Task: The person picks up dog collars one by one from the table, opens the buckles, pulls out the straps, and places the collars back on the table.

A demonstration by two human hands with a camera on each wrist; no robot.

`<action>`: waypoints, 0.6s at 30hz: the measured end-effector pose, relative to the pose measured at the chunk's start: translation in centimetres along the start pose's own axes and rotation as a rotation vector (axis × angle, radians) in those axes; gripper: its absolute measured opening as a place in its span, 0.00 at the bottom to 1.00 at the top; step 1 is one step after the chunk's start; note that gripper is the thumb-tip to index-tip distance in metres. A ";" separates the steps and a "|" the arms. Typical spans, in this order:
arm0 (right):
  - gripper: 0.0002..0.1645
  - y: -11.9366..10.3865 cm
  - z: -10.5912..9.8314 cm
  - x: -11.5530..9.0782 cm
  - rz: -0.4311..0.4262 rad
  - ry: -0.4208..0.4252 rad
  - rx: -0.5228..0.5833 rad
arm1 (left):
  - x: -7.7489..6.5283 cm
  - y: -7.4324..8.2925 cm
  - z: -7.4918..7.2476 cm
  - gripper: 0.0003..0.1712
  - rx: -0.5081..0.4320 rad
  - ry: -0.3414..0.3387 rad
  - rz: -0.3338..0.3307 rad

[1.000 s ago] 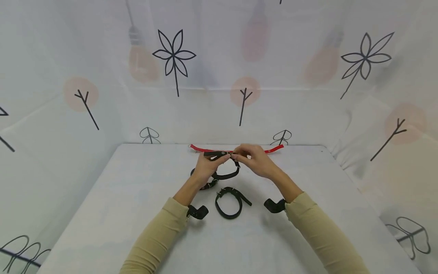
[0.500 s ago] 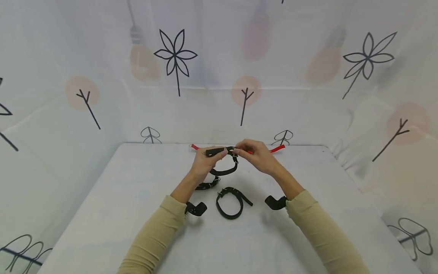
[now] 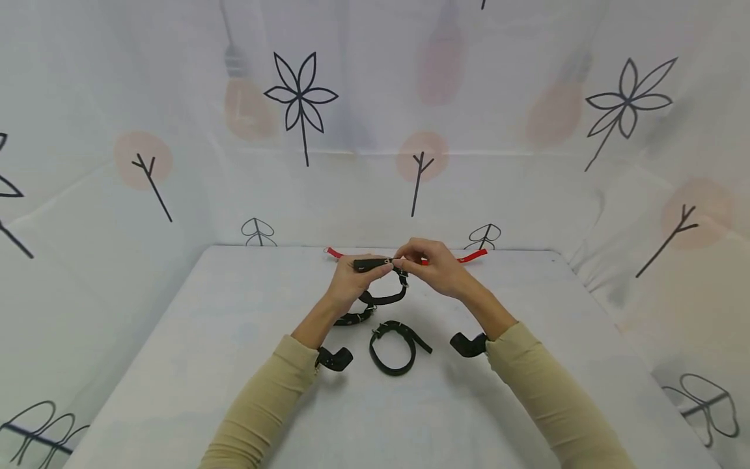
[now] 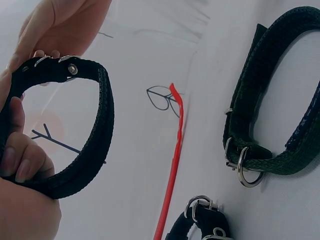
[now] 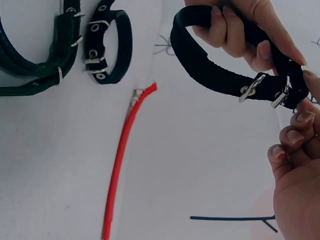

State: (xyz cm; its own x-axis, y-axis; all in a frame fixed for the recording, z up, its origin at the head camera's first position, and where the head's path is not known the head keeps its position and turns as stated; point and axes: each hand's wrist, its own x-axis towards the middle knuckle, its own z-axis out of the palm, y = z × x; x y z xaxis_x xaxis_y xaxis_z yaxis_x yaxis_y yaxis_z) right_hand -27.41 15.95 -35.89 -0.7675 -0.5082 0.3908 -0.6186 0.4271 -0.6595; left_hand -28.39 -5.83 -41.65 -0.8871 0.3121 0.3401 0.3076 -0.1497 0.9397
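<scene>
A black dog collar (image 3: 383, 300) with metal rings and a buckle hangs as a loop between both hands, above the far part of the table. My left hand (image 3: 344, 281) grips its band, with the fingers curled inside the loop in the left wrist view. At the buckle end (image 5: 280, 92), my right hand (image 3: 436, 267) pinches the strap between thumb and fingers. The fingertips of both hands nearly meet there and partly cover the strap tip. In the right wrist view the rings and eyelets show on the collar's near side.
A dark green collar (image 3: 394, 371) lies looped on the white table (image 3: 234, 365), its tail pointing right. Another black collar (image 3: 354, 318) sits partly behind the left hand. Along the far edge stretches a red collar (image 3: 473, 256), partly hidden by the hands. Printed cloth hangs behind.
The left hand has shifted slightly left and up. Between the hands, the held collar's strap tilted upward, then levelled out, and the right hand's fingers moved closer in. Collars on the table stayed put.
</scene>
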 end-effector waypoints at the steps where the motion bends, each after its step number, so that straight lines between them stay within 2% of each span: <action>1: 0.07 0.3 0.1 0.0 -0.001 -0.001 0.003 | 0.0 0.0 0.0 0.15 0.002 -0.001 -0.002; 7: 0.06 0.7 -0.1 0.1 -0.017 0.000 -0.001 | -0.1 0.1 0.0 0.15 0.012 0.019 -0.019; 13: 0.05 0.9 -0.4 0.1 -0.033 0.029 0.002 | 0.1 0.3 -0.1 0.15 -0.018 0.055 -0.046; 18: 0.04 1.1 -0.7 0.1 -0.031 0.042 0.034 | 0.2 0.4 -0.3 0.15 -0.010 0.072 -0.054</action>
State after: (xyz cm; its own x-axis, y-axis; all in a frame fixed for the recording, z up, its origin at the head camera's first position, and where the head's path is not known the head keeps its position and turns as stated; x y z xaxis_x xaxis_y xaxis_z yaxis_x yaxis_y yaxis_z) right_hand -28.26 16.88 -36.11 -0.7552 -0.4881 0.4375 -0.6364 0.3861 -0.6678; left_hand -28.51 -6.14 -41.21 -0.9248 0.2523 0.2849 0.2552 -0.1442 0.9561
